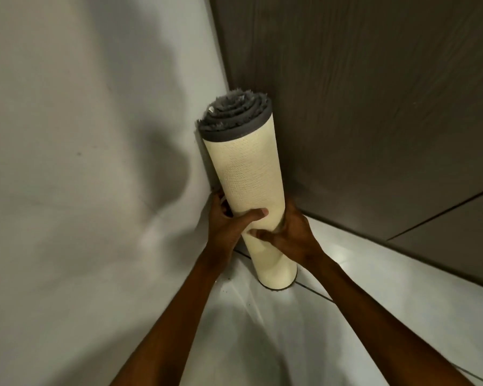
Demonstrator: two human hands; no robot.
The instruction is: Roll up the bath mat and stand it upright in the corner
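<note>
The bath mat [248, 174] is rolled into a tight cylinder, cream backing outside and grey pile showing as a spiral at its top end. It stands nearly upright with its bottom end on the white floor, leaning slightly toward the corner where the two walls meet. My left hand [227, 222] wraps its left side at mid-height, thumb across the front. On the right side, a little lower, my right hand [289, 235] grips the roll with its fingers across the front. Both forearms reach in from the bottom of the view.
A light grey wall [81, 162] rises on the left and a dark wood-grain panel [374, 107] on the right; they meet just behind the roll. White glossy floor tiles [374, 288] with thin dark grout lines lie beneath.
</note>
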